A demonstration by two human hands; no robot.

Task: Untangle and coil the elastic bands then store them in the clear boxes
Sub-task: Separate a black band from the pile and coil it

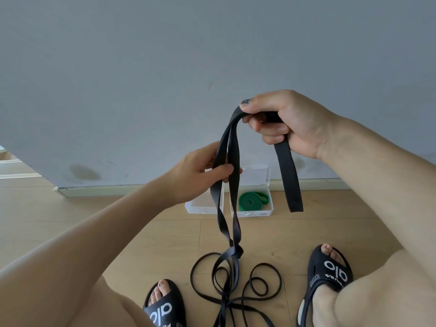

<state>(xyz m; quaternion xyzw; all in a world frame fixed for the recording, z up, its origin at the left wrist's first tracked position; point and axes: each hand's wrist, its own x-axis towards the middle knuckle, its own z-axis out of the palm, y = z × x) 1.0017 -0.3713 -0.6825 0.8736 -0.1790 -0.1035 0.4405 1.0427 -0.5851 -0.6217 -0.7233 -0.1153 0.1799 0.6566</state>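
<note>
A long black elastic band [289, 175] hangs from my right hand [285, 121], which grips its top fold at chest height. Lower and to the left, my left hand [200, 173] pinches two strands of the same band. Below my hands the strands twist together and end in tangled loops [233, 282] on the wooden floor between my feet. Two clear boxes stand open against the wall: the left box [197, 207] looks empty, and the right box [264, 210] holds a coiled green band [252, 200].
A grey wall rises just behind the boxes, with a pale skirting board along its foot. My feet in black slides [330, 270] sit on either side of the tangle. Wooden floor stretches left and right of the boxes.
</note>
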